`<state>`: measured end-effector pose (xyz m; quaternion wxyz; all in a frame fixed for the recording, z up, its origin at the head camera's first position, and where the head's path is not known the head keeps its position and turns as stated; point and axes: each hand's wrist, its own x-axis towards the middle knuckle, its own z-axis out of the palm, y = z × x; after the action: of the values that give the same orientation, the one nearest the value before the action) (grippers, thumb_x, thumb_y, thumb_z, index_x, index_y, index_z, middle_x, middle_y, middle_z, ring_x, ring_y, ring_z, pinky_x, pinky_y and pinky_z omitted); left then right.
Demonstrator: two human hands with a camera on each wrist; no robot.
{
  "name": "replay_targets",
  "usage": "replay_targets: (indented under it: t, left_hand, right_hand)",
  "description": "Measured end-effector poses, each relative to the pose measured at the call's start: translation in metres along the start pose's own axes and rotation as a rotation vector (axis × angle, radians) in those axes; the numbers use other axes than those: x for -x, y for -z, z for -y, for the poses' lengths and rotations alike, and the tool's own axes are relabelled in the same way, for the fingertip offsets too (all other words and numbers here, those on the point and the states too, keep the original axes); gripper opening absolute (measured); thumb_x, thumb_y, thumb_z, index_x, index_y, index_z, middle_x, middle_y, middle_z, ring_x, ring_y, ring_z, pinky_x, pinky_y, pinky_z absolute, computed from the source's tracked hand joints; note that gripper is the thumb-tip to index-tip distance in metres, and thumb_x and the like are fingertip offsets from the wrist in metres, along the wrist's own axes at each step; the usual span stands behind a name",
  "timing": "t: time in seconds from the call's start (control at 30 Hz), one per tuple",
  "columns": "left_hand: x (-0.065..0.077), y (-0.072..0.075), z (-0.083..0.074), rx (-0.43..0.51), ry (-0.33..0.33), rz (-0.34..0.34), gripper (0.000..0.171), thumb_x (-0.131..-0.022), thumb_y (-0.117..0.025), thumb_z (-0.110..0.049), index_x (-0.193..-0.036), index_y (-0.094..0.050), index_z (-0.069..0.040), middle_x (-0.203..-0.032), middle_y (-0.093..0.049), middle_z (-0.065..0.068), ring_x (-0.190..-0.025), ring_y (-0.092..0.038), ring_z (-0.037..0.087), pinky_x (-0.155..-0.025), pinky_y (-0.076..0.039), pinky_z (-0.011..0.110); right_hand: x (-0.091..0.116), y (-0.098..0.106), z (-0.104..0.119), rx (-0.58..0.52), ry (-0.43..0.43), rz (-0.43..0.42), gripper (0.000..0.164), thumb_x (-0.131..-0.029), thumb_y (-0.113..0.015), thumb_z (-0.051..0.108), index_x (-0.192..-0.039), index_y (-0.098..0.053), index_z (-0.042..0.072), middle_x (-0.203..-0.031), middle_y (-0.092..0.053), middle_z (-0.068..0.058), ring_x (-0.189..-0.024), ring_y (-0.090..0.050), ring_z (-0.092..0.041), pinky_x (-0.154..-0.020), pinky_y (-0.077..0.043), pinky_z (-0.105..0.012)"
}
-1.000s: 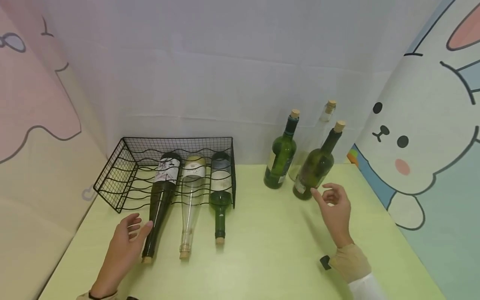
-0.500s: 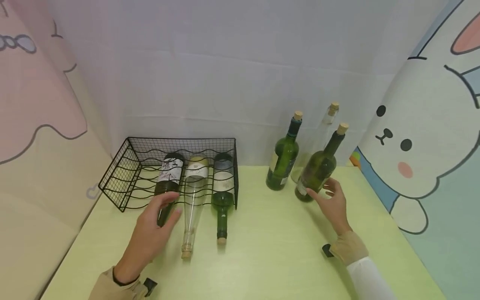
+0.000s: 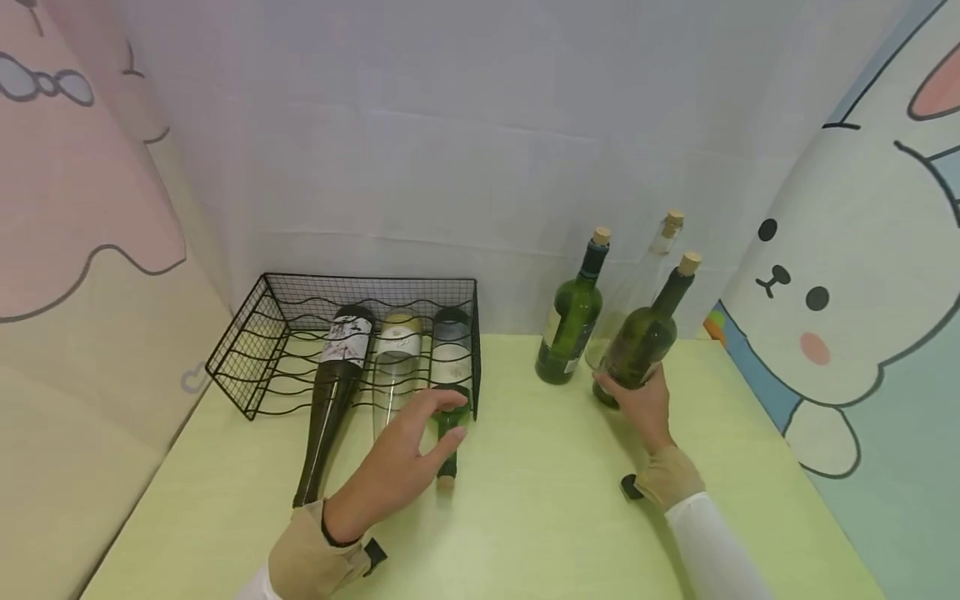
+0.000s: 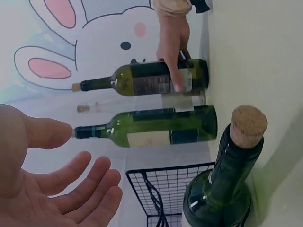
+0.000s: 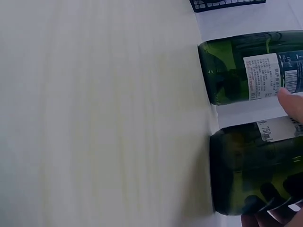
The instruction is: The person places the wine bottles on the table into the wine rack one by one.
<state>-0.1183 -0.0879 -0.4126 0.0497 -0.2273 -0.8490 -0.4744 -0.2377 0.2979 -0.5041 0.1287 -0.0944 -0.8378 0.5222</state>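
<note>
My right hand (image 3: 643, 408) grips the lower body of a dark green corked wine bottle (image 3: 637, 346), which stands on the table. In the right wrist view, the thumb and curled fingers lie on opposite sides of this bottle (image 5: 236, 165). My left hand (image 3: 397, 467) is held above the bottles in the rack, fingers apart and nothing between them. Below its fingertips lies a green bottle (image 3: 447, 446), neck toward me. A clear bottle (image 3: 393, 383), partly hidden by that hand, and a long dark bottle (image 3: 330, 425) lie beside it.
The black wire wine rack (image 3: 251, 358) stands at the back left. Another green wine bottle (image 3: 570, 325) stands left of the gripped one. A clear corked bottle (image 3: 663, 242) stands behind them. A white cloth (image 3: 480, 167) hangs behind the table (image 3: 540, 508).
My left hand has moved right, from beside the long dark bottle to above the green one in the rack. My right hand has closed around the standing dark green bottle.
</note>
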Motion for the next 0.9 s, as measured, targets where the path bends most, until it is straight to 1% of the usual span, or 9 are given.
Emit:
replay_targets:
  t: [0.1, 0.2, 0.33, 0.4, 0.47, 0.6, 0.7, 0.8, 0.9]
  left_hand:
    - [-0.003, -0.011, -0.002, 0.011, -0.014, 0.050, 0.034, -0.102, -0.052, -0.039, -0.134, -0.048, -0.032, -0.133, -0.049, -0.015, -0.125, -0.049, 0.011, -0.102, -0.043, 0.041]
    - [-0.004, -0.019, -0.006, 0.003, -0.021, 0.096, 0.036, -0.102, -0.052, -0.041, -0.136, -0.048, -0.030, -0.134, -0.049, -0.013, -0.127, -0.048, 0.013, -0.104, -0.041, 0.041]
    - [-0.006, -0.029, -0.010, -0.007, -0.029, 0.126, 0.039, -0.100, -0.054, -0.041, -0.135, -0.049, -0.025, -0.133, -0.050, -0.011, -0.125, -0.047, 0.012, -0.103, -0.042, 0.038]
    - [-0.006, -0.032, -0.011, -0.004, -0.026, 0.133, 0.039, -0.100, -0.056, -0.041, -0.134, -0.050, -0.025, -0.132, -0.050, -0.012, -0.124, -0.048, 0.011, -0.102, -0.043, 0.038]
    - [-0.005, -0.036, -0.011, -0.003, -0.018, 0.144, 0.039, -0.099, -0.056, -0.042, -0.134, -0.050, -0.026, -0.131, -0.050, -0.014, -0.123, -0.048, 0.010, -0.101, -0.043, 0.038]
    - [-0.003, -0.039, -0.011, -0.018, -0.011, 0.159, 0.038, -0.099, -0.056, -0.043, -0.133, -0.050, -0.028, -0.131, -0.050, -0.015, -0.123, -0.048, 0.008, -0.101, -0.043, 0.038]
    - [-0.001, -0.040, -0.009, -0.033, -0.019, 0.161, 0.037, -0.100, -0.055, -0.043, -0.133, -0.049, -0.029, -0.130, -0.050, -0.015, -0.123, -0.048, 0.008, -0.101, -0.043, 0.038]
    - [0.000, -0.041, -0.008, -0.035, -0.026, 0.165, 0.035, -0.100, -0.055, -0.042, -0.133, -0.048, -0.030, -0.130, -0.050, -0.013, -0.122, -0.048, 0.008, -0.101, -0.043, 0.038]
    - [0.001, -0.041, -0.006, -0.026, -0.031, 0.169, 0.036, -0.100, -0.055, -0.041, -0.133, -0.048, -0.030, -0.130, -0.051, -0.011, -0.122, -0.048, 0.008, -0.100, -0.043, 0.038]
  right_hand:
    - [0.001, -0.001, -0.001, -0.019, -0.016, -0.006, 0.102, -0.075, -0.084, 0.045, -0.152, -0.023, 0.019, -0.143, -0.044, -0.010, -0.132, -0.042, -0.029, -0.109, -0.033, -0.049]
    - [0.002, 0.000, -0.001, -0.029, -0.020, 0.004, 0.099, -0.077, -0.083, 0.043, -0.152, -0.023, 0.020, -0.144, -0.044, -0.010, -0.132, -0.042, -0.029, -0.109, -0.032, -0.050]
    - [0.008, 0.001, -0.002, -0.021, -0.012, 0.026, 0.095, -0.078, -0.083, 0.041, -0.151, -0.025, 0.019, -0.143, -0.044, -0.010, -0.131, -0.042, -0.029, -0.109, -0.032, -0.050]
    - [0.013, 0.002, -0.002, -0.017, -0.009, 0.046, 0.093, -0.079, -0.083, 0.039, -0.150, -0.027, 0.018, -0.142, -0.045, -0.011, -0.131, -0.042, -0.028, -0.109, -0.032, -0.050]
    - [0.021, 0.005, -0.002, -0.012, -0.015, 0.069, 0.091, -0.079, -0.083, 0.039, -0.149, -0.028, 0.017, -0.141, -0.045, -0.011, -0.130, -0.042, -0.028, -0.109, -0.032, -0.050]
    - [0.039, 0.016, 0.001, 0.013, -0.038, 0.130, 0.089, -0.080, -0.081, 0.040, -0.147, -0.029, 0.013, -0.140, -0.045, -0.012, -0.129, -0.043, -0.030, -0.107, -0.034, -0.051]
    - [0.053, 0.024, 0.002, 0.037, -0.037, 0.152, 0.084, -0.082, -0.080, 0.039, -0.145, -0.032, 0.011, -0.137, -0.048, -0.012, -0.124, -0.046, -0.027, -0.103, -0.037, -0.047]
    - [0.064, 0.033, 0.003, 0.053, -0.013, 0.163, 0.076, -0.084, -0.079, 0.034, -0.142, -0.036, 0.009, -0.133, -0.051, -0.010, -0.117, -0.050, -0.017, -0.098, -0.040, -0.038]
    - [0.074, 0.041, 0.001, 0.104, 0.006, 0.162, 0.072, -0.084, -0.080, 0.033, -0.140, -0.040, 0.010, -0.129, -0.054, -0.007, -0.109, -0.052, -0.005, -0.094, -0.042, -0.028]
